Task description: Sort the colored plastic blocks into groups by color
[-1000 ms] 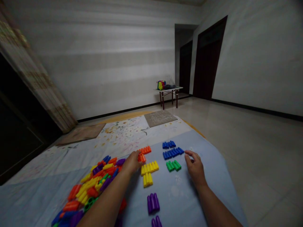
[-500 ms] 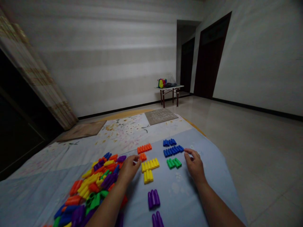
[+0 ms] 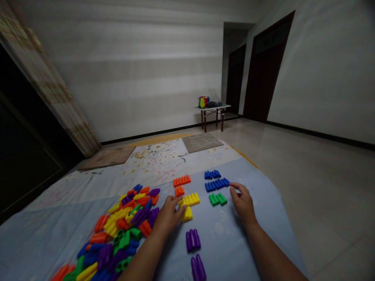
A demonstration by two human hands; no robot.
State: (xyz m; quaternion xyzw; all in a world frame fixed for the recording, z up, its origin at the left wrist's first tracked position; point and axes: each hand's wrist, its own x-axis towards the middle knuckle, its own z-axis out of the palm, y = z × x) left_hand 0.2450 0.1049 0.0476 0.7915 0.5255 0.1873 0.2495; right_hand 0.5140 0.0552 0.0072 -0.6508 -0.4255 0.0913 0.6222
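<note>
My left hand point(image 3: 169, 214) reaches over the cloth at the left end of the yellow plastic pieces point(image 3: 191, 199). Its thumb and index finger are apart, and the thumb overlaps a smaller yellow group point(image 3: 187, 214). Touching or very near the right end of a row of blue pieces point(image 3: 216, 185) is the index fingertip of my right hand point(image 3: 243, 201); its fingers are parted and hold nothing visible. Green pieces point(image 3: 217, 199) lie just below that row. Orange pieces point(image 3: 182, 180) sit above the yellow ones, with a small orange group point(image 3: 179, 191) between.
A mixed heap of coloured pieces point(image 3: 117, 230) lies to the left, partly behind my left forearm. Two purple groups point(image 3: 193, 240) line the near middle. Mats point(image 3: 202, 143) rest on the far part of the cloth. A small table point(image 3: 212, 107) with a colourful bag stands by the wall.
My left hand has moved from beside the small orange group down and right to the yellow pieces. My right hand stays by the blue row. The view has shifted slightly.
</note>
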